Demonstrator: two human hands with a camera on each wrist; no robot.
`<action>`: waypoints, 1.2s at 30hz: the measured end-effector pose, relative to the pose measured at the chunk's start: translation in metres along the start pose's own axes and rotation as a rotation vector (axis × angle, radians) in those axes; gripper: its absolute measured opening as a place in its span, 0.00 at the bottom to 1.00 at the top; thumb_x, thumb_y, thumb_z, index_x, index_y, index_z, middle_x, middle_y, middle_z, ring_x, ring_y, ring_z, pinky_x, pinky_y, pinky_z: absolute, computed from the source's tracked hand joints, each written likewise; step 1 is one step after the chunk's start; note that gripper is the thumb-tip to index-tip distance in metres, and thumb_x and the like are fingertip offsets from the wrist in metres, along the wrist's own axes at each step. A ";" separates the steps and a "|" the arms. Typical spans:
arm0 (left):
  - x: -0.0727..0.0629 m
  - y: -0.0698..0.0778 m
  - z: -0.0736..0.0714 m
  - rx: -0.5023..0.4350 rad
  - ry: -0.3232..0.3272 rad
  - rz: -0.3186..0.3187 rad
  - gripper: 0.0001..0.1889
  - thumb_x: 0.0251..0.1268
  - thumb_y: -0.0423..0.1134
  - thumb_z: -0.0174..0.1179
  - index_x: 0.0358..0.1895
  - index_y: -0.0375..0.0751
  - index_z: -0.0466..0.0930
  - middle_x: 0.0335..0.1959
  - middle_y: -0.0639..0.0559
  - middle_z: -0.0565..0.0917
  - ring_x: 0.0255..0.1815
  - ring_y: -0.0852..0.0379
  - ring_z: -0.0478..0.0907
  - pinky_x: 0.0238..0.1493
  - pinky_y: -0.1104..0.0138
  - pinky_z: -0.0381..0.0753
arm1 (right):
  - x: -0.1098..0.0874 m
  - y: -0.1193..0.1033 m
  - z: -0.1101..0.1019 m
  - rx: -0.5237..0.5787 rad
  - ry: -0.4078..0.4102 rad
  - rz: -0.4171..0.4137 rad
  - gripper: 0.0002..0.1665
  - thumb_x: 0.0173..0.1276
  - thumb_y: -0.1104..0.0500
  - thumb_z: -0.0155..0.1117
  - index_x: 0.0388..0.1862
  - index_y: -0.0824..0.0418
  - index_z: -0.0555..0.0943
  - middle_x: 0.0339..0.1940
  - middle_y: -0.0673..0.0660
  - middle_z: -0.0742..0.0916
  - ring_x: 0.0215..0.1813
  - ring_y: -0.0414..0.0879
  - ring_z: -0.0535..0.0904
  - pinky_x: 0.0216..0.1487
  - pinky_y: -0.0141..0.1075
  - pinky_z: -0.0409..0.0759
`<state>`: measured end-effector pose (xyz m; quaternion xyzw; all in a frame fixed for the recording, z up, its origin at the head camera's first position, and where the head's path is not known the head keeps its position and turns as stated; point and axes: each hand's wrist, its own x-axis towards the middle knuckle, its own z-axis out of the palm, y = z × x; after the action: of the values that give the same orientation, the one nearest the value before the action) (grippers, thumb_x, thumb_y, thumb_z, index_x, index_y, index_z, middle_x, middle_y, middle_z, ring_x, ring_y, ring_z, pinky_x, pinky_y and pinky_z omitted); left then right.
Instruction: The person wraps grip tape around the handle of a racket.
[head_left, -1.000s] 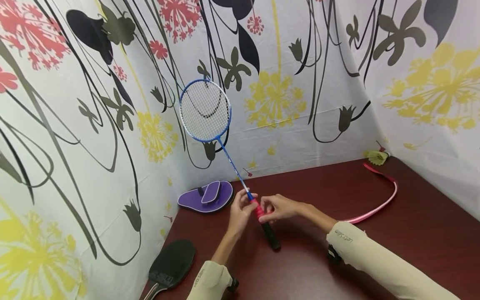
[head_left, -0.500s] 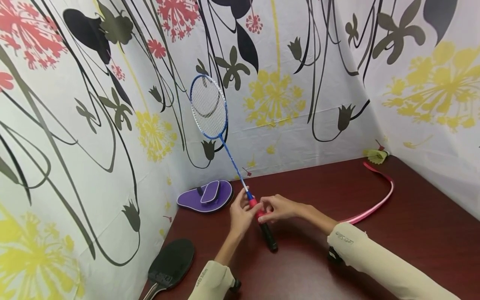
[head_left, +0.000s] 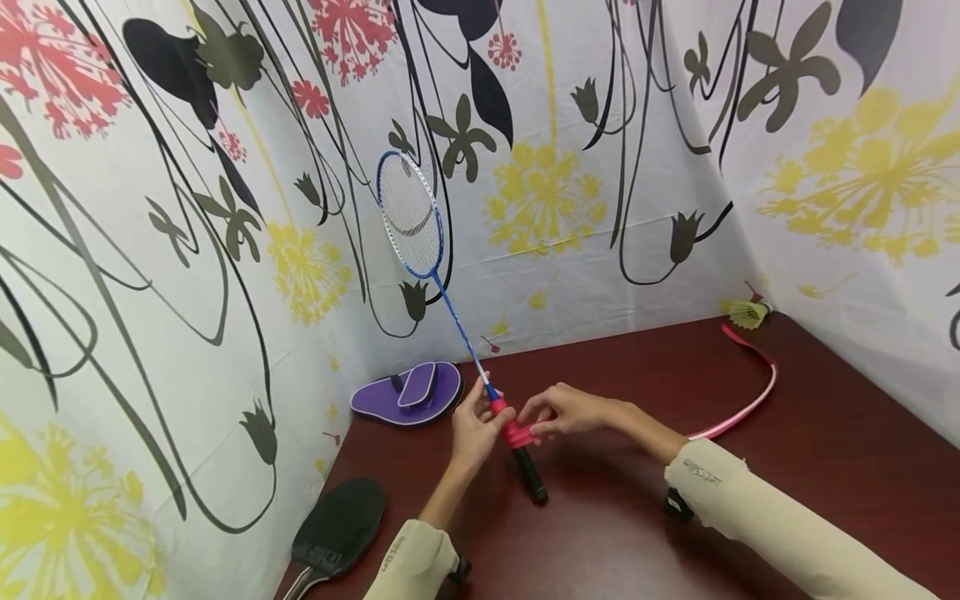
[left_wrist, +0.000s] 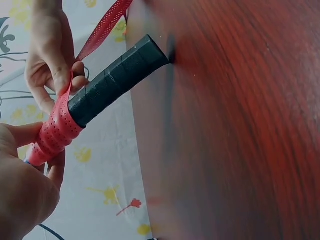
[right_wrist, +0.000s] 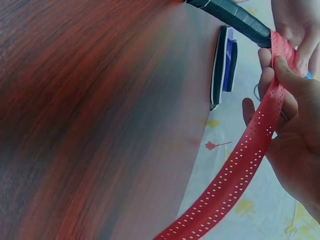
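A blue and white badminton racket point(head_left: 411, 215) leans up and away to the left, its black handle point(head_left: 530, 477) angled toward me. My left hand point(head_left: 472, 435) holds the upper handle between thumb and fingers. Perforated red grip tape point(left_wrist: 59, 129) is wound in overlapping turns around the upper handle; the lower part stays black. Just right of the handle, my right hand point(head_left: 572, 410) pinches the tape where it leaves the wraps. From those fingers the loose strip point(right_wrist: 245, 165) trails away, and its far end curves across the table in the head view.
A purple paddle case point(head_left: 408, 394) lies at the table's back left. A black table tennis paddle point(head_left: 339, 527) is at the left edge. A yellow shuttlecock point(head_left: 747, 313) sits in the far right corner. Floral-patterned cloth point(head_left: 622, 183) surrounds the dark red table point(head_left: 637, 533).
The racket has turned about its shaft, so its face looks narrower. My right hand has drawn slightly off the handle, with tape stretched between. The strip's tail has shifted a little left.
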<state>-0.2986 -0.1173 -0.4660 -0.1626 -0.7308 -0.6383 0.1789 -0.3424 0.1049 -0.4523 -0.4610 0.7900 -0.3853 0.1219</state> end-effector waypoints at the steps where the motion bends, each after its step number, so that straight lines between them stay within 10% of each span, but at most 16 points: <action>1: 0.000 0.000 -0.002 -0.004 -0.006 0.001 0.41 0.56 0.19 0.72 0.76 0.34 0.69 0.47 0.35 0.86 0.51 0.31 0.83 0.55 0.54 0.86 | 0.001 0.000 0.001 0.008 -0.002 -0.002 0.14 0.76 0.57 0.68 0.58 0.57 0.85 0.34 0.59 0.92 0.36 0.65 0.88 0.30 0.37 0.87; 25: -0.003 0.003 -0.013 -0.228 -0.171 -0.074 0.34 0.63 0.16 0.61 0.71 0.34 0.62 0.62 0.31 0.80 0.60 0.23 0.77 0.52 0.65 0.86 | 0.012 0.007 0.013 0.011 0.025 -0.039 0.16 0.74 0.54 0.69 0.55 0.61 0.86 0.31 0.54 0.92 0.36 0.61 0.90 0.29 0.31 0.84; 36: -0.006 -0.004 -0.020 -0.127 -0.207 -0.017 0.32 0.68 0.22 0.63 0.74 0.33 0.67 0.66 0.32 0.79 0.56 0.46 0.81 0.56 0.67 0.81 | 0.014 0.005 0.019 -0.010 0.044 -0.028 0.17 0.74 0.53 0.70 0.55 0.62 0.86 0.28 0.50 0.92 0.33 0.56 0.91 0.29 0.30 0.84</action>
<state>-0.2940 -0.1376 -0.4698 -0.2323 -0.7047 -0.6648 0.0864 -0.3431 0.0856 -0.4667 -0.4638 0.7880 -0.3932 0.0968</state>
